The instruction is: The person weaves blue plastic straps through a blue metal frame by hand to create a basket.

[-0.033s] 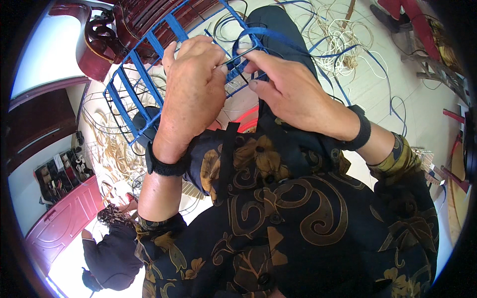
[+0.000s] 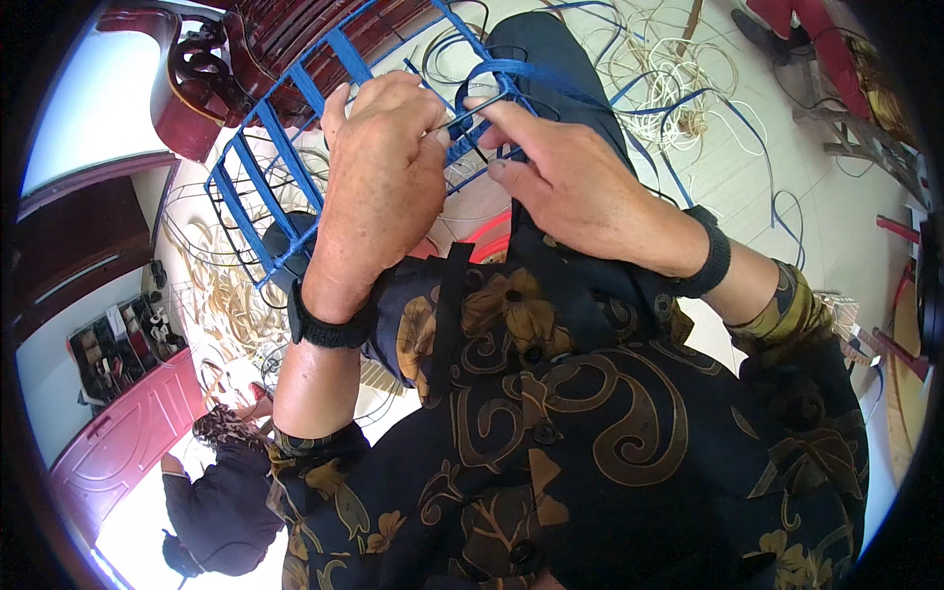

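Note:
A wire frame (image 2: pixel 271 138) wound with blue strapping, with flat blue bands across its rungs, lies over my dark-trousered lap at the upper middle. My left hand (image 2: pixel 383 187) is closed on its near side, thumb pressed by a dark rod. Just right of it, my right hand (image 2: pixel 575 197) has its index finger and thumb curled at the frame's corner, on the rod where blue strap (image 2: pixel 526 69) is looped. The fingertips are partly hidden among strap and wire. Loose lengths of strap trail off to the right.
Tangled cream cord (image 2: pixel 688 98) and pale coiled strips (image 2: pixel 226 285) lie on the tiled floor. A carved wooden chair (image 2: pixel 197 88) stands upper left. A person in black (image 2: pixel 221 506) is at lower left; another's red-clad leg (image 2: pixel 826 49) is upper right. A red object (image 2: pixel 482 231) sits below the frame.
My right index finger and thumb have shifted very slightly at the frame's corner. My left hand and the frame look unchanged.

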Demonstrator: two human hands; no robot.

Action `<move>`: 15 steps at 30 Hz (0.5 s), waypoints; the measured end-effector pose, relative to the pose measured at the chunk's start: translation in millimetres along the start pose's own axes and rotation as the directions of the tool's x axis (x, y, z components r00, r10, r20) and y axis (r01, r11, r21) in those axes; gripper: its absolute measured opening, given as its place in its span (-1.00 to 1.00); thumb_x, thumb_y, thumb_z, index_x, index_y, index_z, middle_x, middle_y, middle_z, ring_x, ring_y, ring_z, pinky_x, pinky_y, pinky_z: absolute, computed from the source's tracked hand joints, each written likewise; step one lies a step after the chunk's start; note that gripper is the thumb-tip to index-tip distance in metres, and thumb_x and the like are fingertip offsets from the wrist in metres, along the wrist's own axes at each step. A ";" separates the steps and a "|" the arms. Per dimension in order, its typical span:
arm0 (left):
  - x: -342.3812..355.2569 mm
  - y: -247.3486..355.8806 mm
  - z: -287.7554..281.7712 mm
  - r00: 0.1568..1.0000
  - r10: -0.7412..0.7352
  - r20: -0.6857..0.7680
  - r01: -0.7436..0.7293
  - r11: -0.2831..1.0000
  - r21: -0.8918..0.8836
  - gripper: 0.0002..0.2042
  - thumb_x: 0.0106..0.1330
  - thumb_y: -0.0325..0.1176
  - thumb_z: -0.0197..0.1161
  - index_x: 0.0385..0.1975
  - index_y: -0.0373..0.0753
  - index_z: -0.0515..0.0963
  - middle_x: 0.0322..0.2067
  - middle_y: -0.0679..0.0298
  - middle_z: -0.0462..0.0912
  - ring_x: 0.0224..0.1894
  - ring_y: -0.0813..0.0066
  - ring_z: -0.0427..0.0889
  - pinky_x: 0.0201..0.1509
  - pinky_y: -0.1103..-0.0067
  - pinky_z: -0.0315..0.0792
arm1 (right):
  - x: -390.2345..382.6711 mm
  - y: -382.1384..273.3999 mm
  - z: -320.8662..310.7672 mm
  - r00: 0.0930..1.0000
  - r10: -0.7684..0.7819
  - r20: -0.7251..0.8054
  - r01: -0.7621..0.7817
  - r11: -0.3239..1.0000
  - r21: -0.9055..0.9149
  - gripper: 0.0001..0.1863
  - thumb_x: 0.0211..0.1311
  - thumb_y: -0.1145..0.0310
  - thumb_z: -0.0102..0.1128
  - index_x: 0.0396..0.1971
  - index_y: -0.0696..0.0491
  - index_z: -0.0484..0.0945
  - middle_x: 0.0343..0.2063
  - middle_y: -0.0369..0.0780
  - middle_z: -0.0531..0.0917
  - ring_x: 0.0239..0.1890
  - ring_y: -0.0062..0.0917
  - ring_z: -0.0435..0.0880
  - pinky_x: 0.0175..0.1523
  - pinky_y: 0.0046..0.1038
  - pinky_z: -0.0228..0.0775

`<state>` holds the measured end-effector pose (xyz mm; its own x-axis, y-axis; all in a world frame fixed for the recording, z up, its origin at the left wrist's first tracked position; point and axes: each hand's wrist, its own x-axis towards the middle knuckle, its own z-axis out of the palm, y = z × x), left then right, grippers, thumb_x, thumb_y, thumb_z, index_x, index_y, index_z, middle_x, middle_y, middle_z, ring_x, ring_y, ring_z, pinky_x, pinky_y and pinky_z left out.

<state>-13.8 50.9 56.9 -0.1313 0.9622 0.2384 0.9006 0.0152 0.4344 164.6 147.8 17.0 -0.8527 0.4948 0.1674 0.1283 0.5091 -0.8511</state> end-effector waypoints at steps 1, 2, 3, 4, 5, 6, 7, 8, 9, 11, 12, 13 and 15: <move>0.2 -0.7 -0.2 1.000 -0.001 0.006 0.001 1.000 -0.001 -0.94 0.18 -0.60 0.18 -0.42 -0.31 0.58 -0.25 0.12 0.63 0.13 0.08 0.56 0.44 -0.02 0.10 | 1.6 -3.3 0.4 0.995 0.081 0.057 -0.083 0.996 0.043 -0.64 0.35 0.42 0.13 0.09 0.22 0.48 -0.24 0.04 0.71 -0.25 -0.06 0.74 -0.17 -0.17 0.56; -0.2 -2.3 0.2 1.000 -0.001 0.014 0.001 1.000 -0.003 -0.95 0.18 -0.59 0.18 -0.42 -0.32 0.58 -0.25 0.12 0.63 0.13 0.08 0.56 0.44 -0.02 0.10 | 2.6 -5.3 1.3 0.985 0.143 0.092 -0.154 0.979 0.133 -0.64 0.39 0.40 0.13 0.13 0.20 0.46 -0.20 -0.01 0.72 -0.34 -0.23 0.70 -0.24 -0.26 0.52; -0.3 -3.5 0.4 1.000 -0.002 0.022 0.002 1.000 -0.005 -0.95 0.18 -0.59 0.19 -0.43 -0.32 0.58 -0.25 0.12 0.63 0.12 0.07 0.56 0.44 -0.02 0.10 | 3.9 -6.8 1.9 0.971 0.200 0.133 -0.226 0.949 0.220 -0.63 0.43 0.39 0.13 0.16 0.18 0.44 -0.16 -0.06 0.73 -0.44 -0.39 0.66 -0.32 -0.36 0.48; -0.3 -4.1 0.1 1.000 -0.002 0.028 0.003 1.000 -0.012 -0.95 0.18 -0.59 0.19 -0.42 -0.32 0.58 -0.25 0.11 0.63 0.12 0.07 0.56 0.44 -0.01 0.10 | 5.4 -7.7 3.0 0.951 0.252 0.178 -0.297 0.906 0.302 -0.62 0.48 0.37 0.13 0.20 0.15 0.42 -0.12 -0.11 0.73 -0.53 -0.56 0.62 -0.40 -0.45 0.44; -0.2 -4.5 -0.8 0.999 -0.004 0.033 0.005 1.000 -0.018 -0.95 0.18 -0.58 0.19 -0.42 -0.32 0.58 -0.25 0.11 0.63 0.12 0.07 0.56 0.44 -0.01 0.10 | 7.8 -2.1 12.6 0.978 0.196 0.071 -0.208 0.931 0.301 -0.68 0.48 0.31 0.19 0.09 0.15 0.50 -0.32 -0.23 0.72 -0.61 -0.69 0.54 -0.48 -0.54 0.33; 0.1 -5.1 -1.9 0.999 -0.006 0.038 0.007 1.000 -0.025 -0.95 0.19 -0.58 0.20 -0.41 -0.32 0.59 -0.25 0.11 0.63 0.12 0.07 0.56 0.44 -0.01 0.11 | 7.7 0.4 12.3 0.973 0.220 0.076 -0.232 0.932 0.279 -0.71 0.45 0.29 0.20 0.02 0.16 0.55 -0.35 -0.18 0.73 -0.54 -0.57 0.61 -0.41 -0.47 0.39; 0.7 -6.4 -3.5 0.998 0.005 0.055 -0.005 1.000 0.001 -0.92 0.19 -0.56 0.23 -0.34 -0.33 0.61 -0.20 0.09 0.65 0.12 0.08 0.57 0.39 0.10 0.18 | 9.0 -0.6 10.1 0.967 0.243 0.080 -0.256 0.932 0.258 -0.73 0.42 0.28 0.22 -0.06 0.16 0.59 -0.38 -0.14 0.73 -0.47 -0.45 0.67 -0.34 -0.40 0.45; 1.3 -8.2 -4.6 0.997 0.014 0.073 -0.016 1.000 0.024 -0.88 0.20 -0.55 0.26 -0.28 -0.33 0.62 -0.16 0.07 0.67 0.13 0.09 0.59 0.35 0.21 0.25 | 10.2 -1.1 8.8 0.960 0.269 0.084 -0.281 0.930 0.235 -0.73 0.39 0.26 0.23 -0.14 0.17 0.63 -0.41 -0.09 0.73 -0.41 -0.33 0.73 -0.28 -0.33 0.51; 1.6 -9.4 -5.3 0.995 0.024 0.092 -0.028 0.999 0.047 -0.84 0.21 -0.53 0.29 -0.21 -0.33 0.64 -0.11 0.06 0.69 0.13 0.10 0.60 0.30 0.32 0.33 | 10.8 1.4 9.6 0.963 0.258 0.082 -0.270 0.931 0.245 -0.74 0.39 0.26 0.24 -0.18 0.17 0.65 -0.42 -0.10 0.73 -0.42 -0.36 0.71 -0.28 -0.34 0.50; 1.1 -9.8 -5.6 0.996 0.018 0.087 -0.020 1.000 0.018 -0.83 0.20 -0.53 0.29 -0.21 -0.34 0.63 -0.12 0.06 0.68 0.10 0.10 0.60 0.27 0.33 0.35 | 11.4 8.0 11.6 0.968 0.237 0.079 -0.249 0.932 0.263 -0.76 0.39 0.25 0.25 -0.25 0.15 0.67 -0.44 -0.14 0.72 -0.44 -0.42 0.67 -0.30 -0.38 0.47; 0.8 -10.2 -5.6 0.996 0.015 0.085 -0.016 1.000 0.003 -0.83 0.20 -0.53 0.29 -0.21 -0.34 0.63 -0.12 0.06 0.68 0.09 0.09 0.60 0.26 0.34 0.36 | 11.6 8.8 10.5 0.961 0.252 0.112 -0.273 0.921 0.277 -0.76 0.41 0.25 0.23 -0.25 0.15 0.67 -0.44 -0.15 0.72 -0.44 -0.45 0.66 -0.30 -0.39 0.46; 1.3 -11.5 -5.4 0.995 0.026 0.093 -0.026 1.000 -0.006 -0.84 0.20 -0.53 0.29 -0.22 -0.35 0.62 -0.13 0.07 0.67 0.07 0.09 0.60 0.24 0.35 0.37 | 11.8 9.3 8.9 0.953 0.266 0.145 -0.298 0.910 0.289 -0.76 0.43 0.25 0.21 -0.24 0.14 0.67 -0.44 -0.16 0.71 -0.44 -0.48 0.66 -0.30 -0.39 0.45; 3.1 -15.0 -6.6 0.993 0.044 0.111 -0.042 0.999 -0.020 -0.85 0.20 -0.54 0.29 -0.23 -0.36 0.60 -0.16 0.08 0.66 0.03 0.10 0.59 0.21 0.37 0.38 | 12.2 10.6 8.8 0.946 0.259 0.196 -0.310 0.898 0.311 -0.75 0.46 0.26 0.16 -0.23 0.14 0.67 -0.44 -0.17 0.71 -0.43 -0.53 0.65 -0.30 -0.41 0.45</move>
<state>-30.5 51.8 56.9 -0.0447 0.9862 0.1593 0.8971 -0.0305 0.4408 151.1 153.0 5.6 -0.8728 0.4613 -0.1595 0.2222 0.0846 -0.9713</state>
